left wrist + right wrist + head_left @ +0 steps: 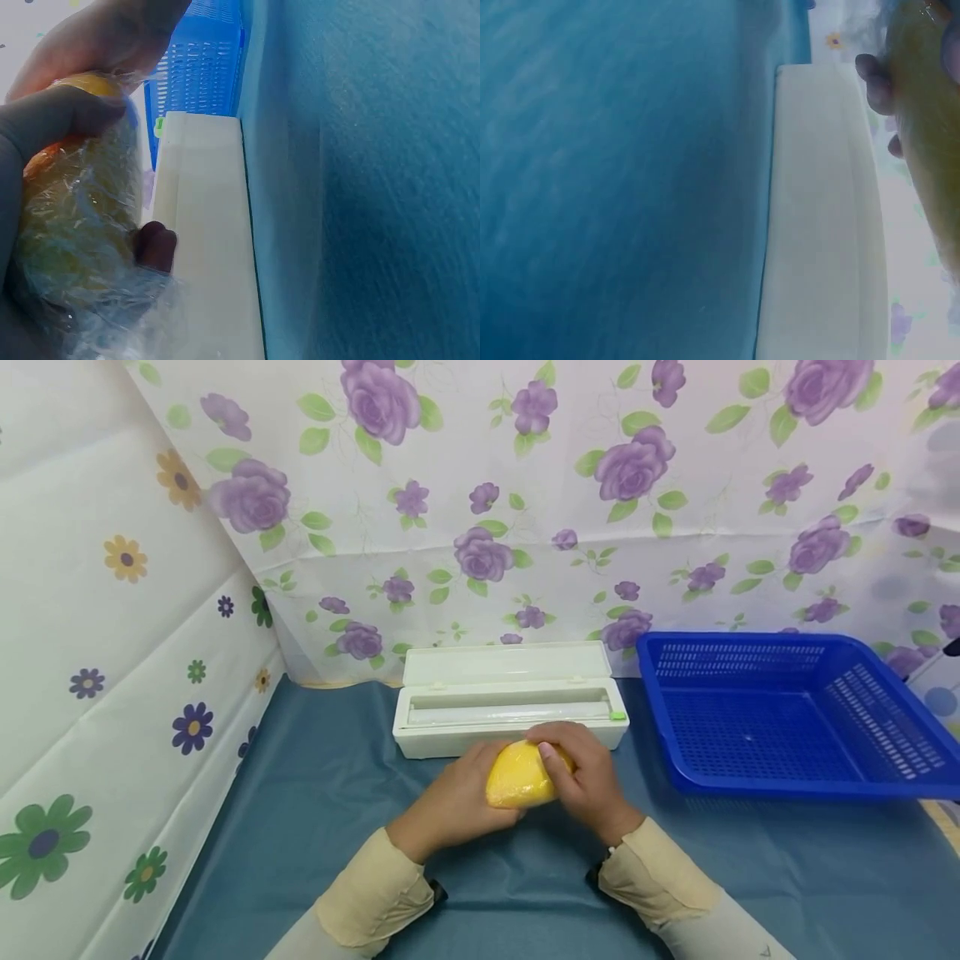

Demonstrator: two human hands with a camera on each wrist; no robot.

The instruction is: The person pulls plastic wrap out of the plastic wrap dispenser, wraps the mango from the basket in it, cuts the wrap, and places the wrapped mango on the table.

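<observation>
Both hands hold a yellow rounded bundle wrapped in clear plastic film, raised in front of a white cling film dispenser. My left hand grips its left side and underside. The right hand holds the other side, with its thumb lying over the top. Crinkled film bunches at the bundle's lower end in the left wrist view. In the right wrist view fingertips curl round the bundle's edge. The dispenser's lid stands raised, a film roll lies inside, and a green slider sits at its right end.
A blue plastic basket with slotted sides stands to the right of the dispenser. Blue-green cloth covers the table. Flowered sheets hang behind and along the left side.
</observation>
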